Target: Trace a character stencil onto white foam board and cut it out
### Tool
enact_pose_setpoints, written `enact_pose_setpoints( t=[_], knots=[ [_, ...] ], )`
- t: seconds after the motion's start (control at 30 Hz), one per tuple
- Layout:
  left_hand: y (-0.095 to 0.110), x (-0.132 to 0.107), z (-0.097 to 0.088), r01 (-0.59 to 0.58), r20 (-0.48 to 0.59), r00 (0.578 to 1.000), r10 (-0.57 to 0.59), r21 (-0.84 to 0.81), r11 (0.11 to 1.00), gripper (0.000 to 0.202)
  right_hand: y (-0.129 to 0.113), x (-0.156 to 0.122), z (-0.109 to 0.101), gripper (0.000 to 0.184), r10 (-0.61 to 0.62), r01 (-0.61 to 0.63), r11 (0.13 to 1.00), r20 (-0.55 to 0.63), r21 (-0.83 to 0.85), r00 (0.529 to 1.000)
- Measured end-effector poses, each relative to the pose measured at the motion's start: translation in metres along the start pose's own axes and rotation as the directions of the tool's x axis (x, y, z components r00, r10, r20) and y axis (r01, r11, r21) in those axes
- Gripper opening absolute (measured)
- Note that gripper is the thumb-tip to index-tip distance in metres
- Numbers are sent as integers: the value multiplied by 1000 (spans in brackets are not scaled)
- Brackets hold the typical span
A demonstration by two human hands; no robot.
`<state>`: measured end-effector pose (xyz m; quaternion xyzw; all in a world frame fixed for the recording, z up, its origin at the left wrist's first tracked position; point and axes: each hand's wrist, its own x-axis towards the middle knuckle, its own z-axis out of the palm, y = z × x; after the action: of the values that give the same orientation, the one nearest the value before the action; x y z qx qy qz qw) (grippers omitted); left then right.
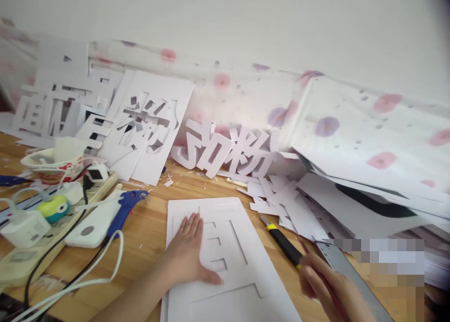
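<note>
My left hand [188, 254] lies flat with fingers stretched out on a white foam board [258, 284], which has angular strokes cut or pressed into its surface. My right hand [325, 280], a little blurred, is off the board's right side, its fingers closed round a thin dark-red stick like a pen [335, 299]. Close to that hand, a black and yellow utility knife [283, 242] rests on the table with its blade pointing away from me. Beside it, partly behind the right hand, is a flat grey slab [346, 268].
Cut-out white characters [214, 148] and cut sheets [151, 125] lean against the back wall. White scraps [270, 195] and stacked sheets [337, 200] lie at right. At left are a power strip [70, 237] with cables, a blue glue gun [123, 212] and a bowl [56, 165].
</note>
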<state>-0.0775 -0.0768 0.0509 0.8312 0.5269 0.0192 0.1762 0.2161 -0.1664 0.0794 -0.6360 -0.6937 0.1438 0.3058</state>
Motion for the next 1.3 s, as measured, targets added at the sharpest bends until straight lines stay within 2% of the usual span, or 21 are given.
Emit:
enact_pose_setpoints(
  t=[0.07, 0.13, 0.17, 0.23, 0.33, 0.4, 0.5, 0.67, 0.83, 0.97, 1.1, 1.3],
  knots=[
    [1, 0, 0, 1, 6, 1000, -1, 5, 1000, 140, -28, 29, 14, 35, -96, 74, 964, 75, 257, 993],
    [1, 0, -1, 1, 11, 1000, -1, 8, 1000, 140, -49, 61, 38, 34, -138, 83, 882, 85, 464, 987],
    [2, 0, -2, 0, 10, 1000, 0, 5, 1000, 139, -57, 76, 53, 36, -115, 63, 816, 54, 574, 992],
    [3, -1, -2, 0, 0, 1000, 0, -5, 1000, 140, -71, 105, 84, 45, -99, 38, 760, 58, 649, 993],
    [5, -3, -4, -1, -22, 1000, 1, -20, 1000, 140, -85, 134, 126, 55, -86, -37, 670, 126, 742, 988],
    [5, -3, -4, 4, -10, 1000, -4, -21, 1000, 139, -90, 143, 147, 52, -80, -88, 615, 173, 784, 982],
    [2, -2, -1, 3, -1, 1000, -3, -24, 1000, 137, -90, 145, 166, 39, -48, -132, 550, 190, 824, 981],
    [-3, 0, 7, -30, -54, 998, 27, -49, 998, 130, -84, 140, 171, 32, 10, -166, 512, 187, 843, 982],
    [-6, -7, -2, -53, -34, 998, 50, -114, 992, 127, -85, 139, 169, 31, 0, -170, 519, 199, 838, 980],
    [-19, -22, -8, -4, -55, 998, -3, -132, 991, 123, -85, 139, 169, 32, 3, -155, 523, 180, 838, 984],
    [-32, -35, -6, 41, -22, 999, -44, -125, 991, 128, -84, 139, 169, 33, 5, -150, 530, 174, 835, 985],
    [-32, -36, -5, 53, -9, 998, -54, -92, 994, 134, -84, 139, 168, 33, -23, -143, 576, 191, 805, 981]
  ],
)
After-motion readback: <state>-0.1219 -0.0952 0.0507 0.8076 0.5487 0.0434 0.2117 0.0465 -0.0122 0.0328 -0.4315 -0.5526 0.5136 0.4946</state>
